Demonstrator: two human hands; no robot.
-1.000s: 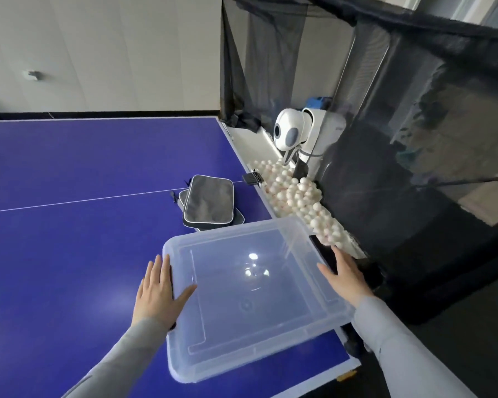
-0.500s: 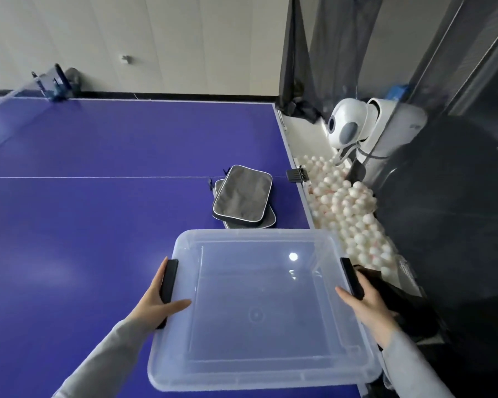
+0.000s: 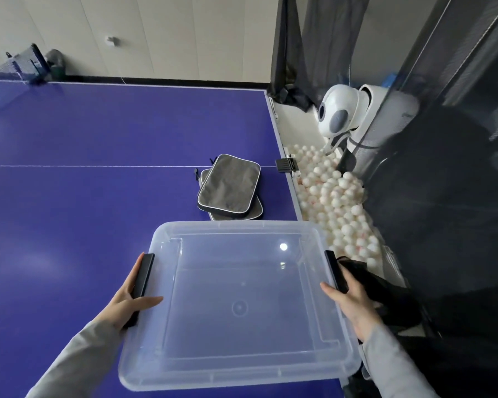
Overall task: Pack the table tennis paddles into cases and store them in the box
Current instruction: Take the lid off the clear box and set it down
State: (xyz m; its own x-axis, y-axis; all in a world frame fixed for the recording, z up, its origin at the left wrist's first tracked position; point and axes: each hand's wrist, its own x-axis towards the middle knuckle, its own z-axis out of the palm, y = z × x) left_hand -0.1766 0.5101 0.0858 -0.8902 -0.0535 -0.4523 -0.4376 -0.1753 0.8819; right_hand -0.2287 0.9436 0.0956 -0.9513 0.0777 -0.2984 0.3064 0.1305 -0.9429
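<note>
A white ball-feeding machine point(image 3: 339, 116) stands behind black netting point(image 3: 443, 196) off the blue table's point(image 3: 98, 196) right edge, above a heap of white balls point(image 3: 334, 196). Two grey zipped paddle cases point(image 3: 229, 191) lie stacked just beyond a clear, lidded plastic box point(image 3: 236, 305). The left hand point(image 3: 130, 300) and right hand point(image 3: 354, 305) each grasp a black side latch.
</note>
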